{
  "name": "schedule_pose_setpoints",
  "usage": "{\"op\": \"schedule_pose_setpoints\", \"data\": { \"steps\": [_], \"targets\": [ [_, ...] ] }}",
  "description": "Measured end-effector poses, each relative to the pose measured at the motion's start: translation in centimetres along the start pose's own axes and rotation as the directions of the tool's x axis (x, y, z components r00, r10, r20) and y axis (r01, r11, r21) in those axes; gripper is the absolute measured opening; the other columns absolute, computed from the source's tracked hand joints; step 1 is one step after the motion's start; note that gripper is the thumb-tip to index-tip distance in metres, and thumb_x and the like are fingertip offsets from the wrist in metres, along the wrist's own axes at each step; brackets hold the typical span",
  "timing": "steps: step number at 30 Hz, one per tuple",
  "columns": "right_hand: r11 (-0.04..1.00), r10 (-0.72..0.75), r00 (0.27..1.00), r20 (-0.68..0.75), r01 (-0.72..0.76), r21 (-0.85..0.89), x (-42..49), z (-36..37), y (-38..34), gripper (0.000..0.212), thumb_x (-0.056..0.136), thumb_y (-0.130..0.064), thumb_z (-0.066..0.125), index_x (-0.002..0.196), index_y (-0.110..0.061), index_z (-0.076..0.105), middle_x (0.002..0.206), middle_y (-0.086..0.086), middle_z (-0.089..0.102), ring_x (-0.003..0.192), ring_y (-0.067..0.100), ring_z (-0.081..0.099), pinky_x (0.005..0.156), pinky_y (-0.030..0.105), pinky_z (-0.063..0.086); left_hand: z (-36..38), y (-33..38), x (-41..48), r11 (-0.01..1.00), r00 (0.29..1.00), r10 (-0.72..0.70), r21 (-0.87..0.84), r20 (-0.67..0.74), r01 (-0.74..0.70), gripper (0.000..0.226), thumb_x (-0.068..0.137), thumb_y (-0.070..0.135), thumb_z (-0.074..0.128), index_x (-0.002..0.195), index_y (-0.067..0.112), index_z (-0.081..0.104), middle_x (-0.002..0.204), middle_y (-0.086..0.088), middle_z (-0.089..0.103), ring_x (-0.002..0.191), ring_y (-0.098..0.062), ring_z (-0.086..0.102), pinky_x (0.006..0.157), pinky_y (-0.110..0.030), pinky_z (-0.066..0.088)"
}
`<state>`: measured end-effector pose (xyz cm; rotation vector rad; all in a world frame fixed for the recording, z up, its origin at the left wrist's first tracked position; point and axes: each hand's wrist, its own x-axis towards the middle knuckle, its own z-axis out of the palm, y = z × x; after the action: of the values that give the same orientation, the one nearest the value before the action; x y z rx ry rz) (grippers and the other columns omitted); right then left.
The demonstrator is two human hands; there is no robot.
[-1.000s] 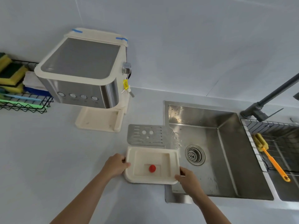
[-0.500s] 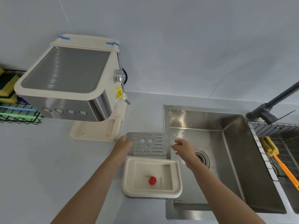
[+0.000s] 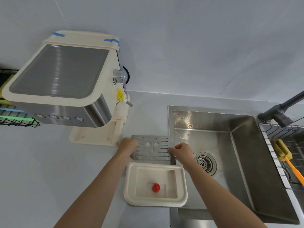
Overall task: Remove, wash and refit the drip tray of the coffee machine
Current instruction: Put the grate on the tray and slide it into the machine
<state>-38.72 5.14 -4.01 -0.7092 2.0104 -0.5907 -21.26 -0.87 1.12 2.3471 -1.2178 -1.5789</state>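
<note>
The cream drip tray (image 3: pixel 131 183) lies on the counter by the sink's left edge, with a red float (image 3: pixel 156 187) in its basin. Just beyond it the perforated metal grate (image 3: pixel 152 148) is held at both ends: my left hand (image 3: pixel 127 146) grips its left edge and my right hand (image 3: pixel 182 151) pinches its right edge. The grate looks slightly lifted off the counter. The cream and steel coffee machine (image 3: pixel 65 83) stands at the back left, and its base (image 3: pixel 93 137) has no tray in it.
A steel sink (image 3: pixel 230 153) with a drain (image 3: pixel 204 163) lies to the right, with a dark faucet (image 3: pixel 279 111) behind it. A wire rack (image 3: pixel 279 155) holds a yellow-headed brush with an orange handle (image 3: pixel 286 160). A black wire basket (image 3: pixel 16 119) with sponges is at the far left.
Both hands let go of the drip tray, moved away from me to the metal grate and closed on its two ends. The tray stayed on the counter. The view moved closer.
</note>
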Motion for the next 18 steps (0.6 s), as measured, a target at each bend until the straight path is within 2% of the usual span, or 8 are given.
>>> {"op": "schedule_pose_setpoints", "data": {
  "steps": [2, 4, 6, 8, 11, 13, 15, 18],
  "targets": [
    [1.0, 0.017, 1.0, -0.016, -0.018, -0.01, 0.3, 0.0, 0.2, 0.033, 0.076, -0.019, 0.071, 0.062, -0.016, 0.041, 0.064, 0.0, 0.046, 0.068, 0.018, 0.049, 0.064, 0.033, 0.046, 0.1, -0.1, 0.3, 0.998, 0.999, 0.035, -0.052, -0.006, -0.035, 0.037, 0.086, -0.002, 0.048, 0.121, -0.012, 0.052, 0.129, -0.025, 0.055, 0.118, -0.034, 0.055, 0.08, -0.031, 0.044],
    [1.0, 0.028, 0.999, -0.029, -0.029, -0.006, 0.7, -0.3, 0.7, 0.027, 0.075, -0.018, 0.072, 0.066, -0.011, 0.048, 0.073, 0.008, 0.059, 0.075, 0.025, 0.061, 0.074, 0.039, 0.054, 0.2, -0.3, 0.4, 0.981, 0.996, 0.089, -0.174, 0.019, -0.084, 0.028, 0.087, -0.003, 0.046, 0.112, -0.01, 0.058, 0.123, -0.028, 0.057, 0.108, -0.032, 0.057, 0.078, -0.032, 0.041],
    [0.999, 0.038, 0.999, -0.031, -0.038, 0.011, 1.0, -0.7, 1.0, 0.02, 0.074, -0.014, 0.071, 0.076, 0.002, 0.059, 0.076, 0.016, 0.066, 0.072, 0.028, 0.065, 0.077, 0.041, 0.055, 0.4, -0.6, 0.3, 0.975, 0.994, 0.107, -0.2, 0.031, -0.099, 0.019, 0.086, -0.005, 0.044, 0.077, 0.003, 0.058, 0.098, -0.024, 0.056, 0.088, -0.024, 0.051, 0.079, -0.035, 0.042],
    [0.996, 0.042, 0.998, -0.043, -0.038, 0.076, 0.8, -1.5, 1.0, 0.017, 0.075, -0.007, 0.07, 0.077, 0.006, 0.059, 0.07, 0.015, 0.063, 0.065, 0.024, 0.06, 0.077, 0.041, 0.054, 0.8, -0.7, 0.4, 0.97, 0.989, 0.142, -0.205, 0.047, -0.13, 0.03, 0.084, -0.006, 0.04, 0.059, 0.011, 0.041, 0.075, -0.013, 0.047, 0.07, -0.02, 0.045, 0.072, -0.032, 0.037],
    [0.953, 0.066, 0.998, -0.003, -0.062, 0.296, 0.1, -2.8, 0.6, 0.02, 0.078, 0.001, 0.066, 0.068, -0.007, 0.051, 0.073, 0.01, 0.059, 0.075, 0.027, 0.059, 0.077, 0.042, 0.054, 1.0, -0.9, 0.4, 0.969, 0.98, 0.183, -0.184, 0.073, -0.167, 0.029, 0.083, -0.005, 0.04, 0.06, 0.013, 0.039, 0.065, -0.005, 0.041, 0.06, -0.015, 0.04, 0.061, -0.028, 0.034],
    [0.904, 0.051, 0.997, 0.059, -0.071, 0.421, -0.4, -3.6, 0.2, 0.019, 0.079, 0.005, 0.064, 0.07, -0.006, 0.05, 0.077, 0.013, 0.06, 0.074, 0.028, 0.061, 0.069, 0.035, 0.058, 1.0, -1.1, 0.4, 0.965, 0.969, 0.232, -0.145, 0.082, -0.219, 0.031, 0.083, -0.006, 0.041, 0.06, 0.014, 0.038, 0.064, -0.004, 0.039, 0.058, -0.016, 0.037, 0.056, -0.027, 0.029],
    [0.875, 0.035, 0.996, 0.084, -0.072, 0.478, -0.9, -4.1, 0.1, 0.019, 0.08, 0.006, 0.062, 0.072, -0.005, 0.05, 0.078, 0.014, 0.059, 0.07, 0.025, 0.061, 0.057, 0.025, 0.057, 1.0, -1.3, 0.4, 0.956, 0.959, 0.273, -0.13, 0.068, -0.263, 0.034, 0.082, -0.008, 0.045, 0.059, 0.016, 0.035, 0.063, -0.002, 0.037, 0.06, -0.019, 0.036, 0.059, -0.028, 0.028],
    [0.852, 0.029, 0.995, 0.097, -0.075, 0.519, -1.3, -4.6, 0.2, 0.018, 0.081, 0.005, 0.061, 0.072, -0.005, 0.05, 0.085, 0.018, 0.057, 0.074, 0.026, 0.06, 0.06, 0.024, 0.058, 0.8, -1.6, 0.3, 0.937, 0.942, 0.337, -0.1, -0.002, -0.336, 0.038, 0.08, -0.007, 0.051, 0.056, 0.018, 0.037, 0.06, 0.0, 0.04, 0.062, -0.019, 0.039, 0.063, -0.026, 0.03]
  ]
}}
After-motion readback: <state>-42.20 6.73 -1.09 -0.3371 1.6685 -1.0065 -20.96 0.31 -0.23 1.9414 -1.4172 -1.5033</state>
